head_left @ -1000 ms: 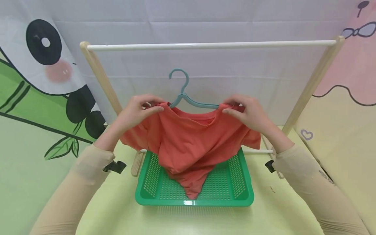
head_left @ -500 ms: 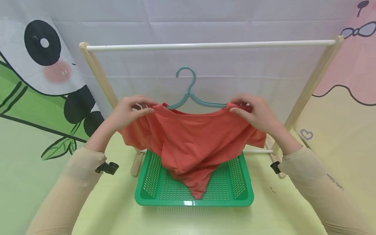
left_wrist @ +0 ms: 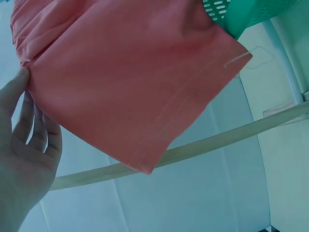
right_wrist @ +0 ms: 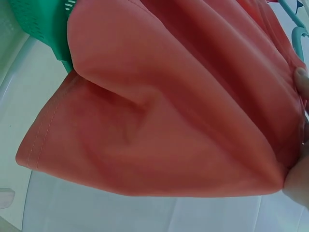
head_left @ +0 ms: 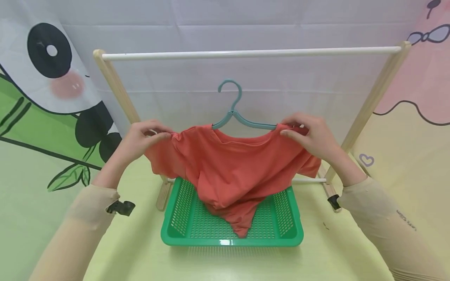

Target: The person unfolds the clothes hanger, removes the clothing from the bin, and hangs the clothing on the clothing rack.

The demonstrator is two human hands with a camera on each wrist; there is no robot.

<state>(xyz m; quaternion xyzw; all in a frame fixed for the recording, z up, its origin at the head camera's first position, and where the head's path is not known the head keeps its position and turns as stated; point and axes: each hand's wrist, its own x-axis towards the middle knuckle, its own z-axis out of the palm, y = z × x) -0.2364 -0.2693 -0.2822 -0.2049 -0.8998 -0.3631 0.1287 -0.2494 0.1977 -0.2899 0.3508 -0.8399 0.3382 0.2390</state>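
Note:
A red T-shirt [head_left: 232, 168] hangs between my two hands, with a teal hanger [head_left: 233, 111] inside its neck opening and the hook standing up above the collar. My left hand [head_left: 140, 140] pinches the shirt's left shoulder near the sleeve; the left wrist view shows thumb and fingertips on the top edge, with the sleeve [left_wrist: 130, 92] spread out beside them. At the other shoulder, my right hand [head_left: 311, 134] grips the cloth close to the hanger's arm. Both ends of the hanger are hidden under the fabric.
Below the shirt stands a green plastic basket [head_left: 232, 242], the shirt's lower tip hanging into it. Behind is a wooden-sided rack with a white bar [head_left: 253, 53], above the hanger's hook. A white cloth backdrop [head_left: 299, 23] with cartoon figures stands at the back.
My left hand has moved left along the shirt from the collar toward the sleeve. The hanger, the shirt and my right hand have shifted a little to the right.

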